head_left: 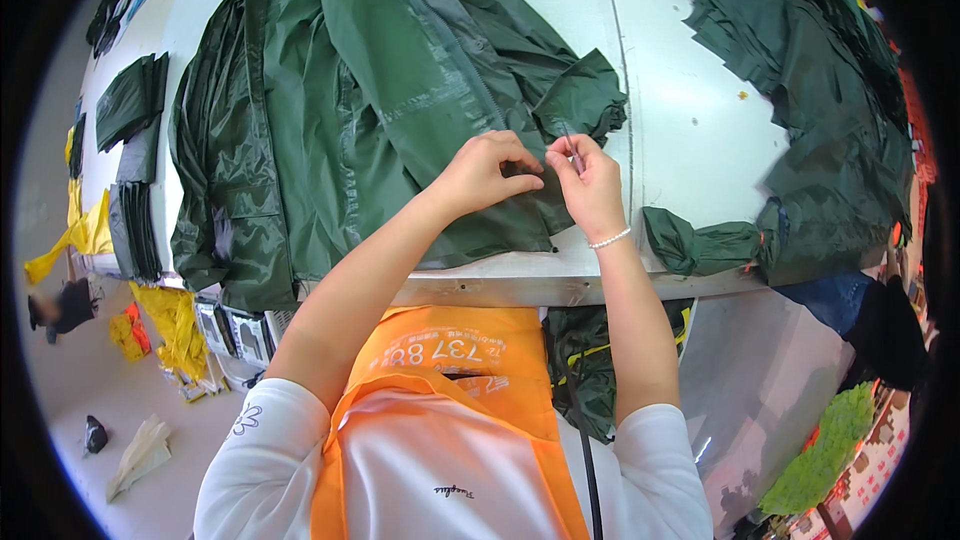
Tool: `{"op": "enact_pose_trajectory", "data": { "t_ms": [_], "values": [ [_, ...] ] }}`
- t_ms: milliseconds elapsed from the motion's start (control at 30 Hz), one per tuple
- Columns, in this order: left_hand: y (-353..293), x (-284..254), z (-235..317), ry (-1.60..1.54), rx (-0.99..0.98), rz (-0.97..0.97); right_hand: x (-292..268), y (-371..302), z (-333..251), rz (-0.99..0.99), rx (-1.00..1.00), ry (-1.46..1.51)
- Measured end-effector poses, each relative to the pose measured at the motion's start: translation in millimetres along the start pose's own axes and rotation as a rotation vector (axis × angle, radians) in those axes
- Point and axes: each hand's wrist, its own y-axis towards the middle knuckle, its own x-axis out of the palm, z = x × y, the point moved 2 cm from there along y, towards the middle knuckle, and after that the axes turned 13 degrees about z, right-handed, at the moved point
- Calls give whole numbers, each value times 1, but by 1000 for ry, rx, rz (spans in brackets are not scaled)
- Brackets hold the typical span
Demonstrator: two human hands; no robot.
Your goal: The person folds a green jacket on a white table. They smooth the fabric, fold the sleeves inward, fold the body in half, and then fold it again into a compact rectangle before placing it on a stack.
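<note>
A dark green raincoat (pixel 385 70) lies spread over the white table in front of me, its zip strip running down toward my hands. Over its lower right part, my left hand (pixel 492 172) has thumb and fingers drawn together in a pinch; what is between them is too small to tell. Close beside it, my right hand (pixel 590 185) grips a slim pointed tool (pixel 573 148) with a pinkish handle, tip upward. The tool's exact kind is unclear. A bunched green sleeve end (pixel 585 95) rests just beyond the right fingertips.
A long heap of dark green garments (pixel 815 110) covers the table's right side, with a rolled green piece (pixel 705 242) at the near edge. Folded dark pieces (pixel 135 180) are stacked on the left. The wooden table edge (pixel 500 290) runs before my orange apron. Yellow garments (pixel 170 325) hang lower left.
</note>
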Motion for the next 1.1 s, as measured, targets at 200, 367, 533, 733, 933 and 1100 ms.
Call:
{"op": "enact_pose_trajectory", "data": {
  "t_ms": [200, 367, 533, 733, 933, 1100],
  "values": [
    [-8, -14, 2, 25, -72, 75, 9, 3, 16, 24, 186, 184],
    [-13, -7, -5, 81, -149, 109, 6, -19, 10, -36, 306, 259],
    [-13, -2, -4, -19, -80, 13, 4, -35, 20, -55, 403, 301],
    [-4, -5, -10, -64, -130, -79, 15, -40, 21, 0, 379, 283],
    [3, -12, -16, -71, -108, -51, 20, -41, 21, 62, 341, 241],
    [9, -25, -16, 28, -98, -95, 19, -43, 20, 75, 358, 232]
  ]
}}
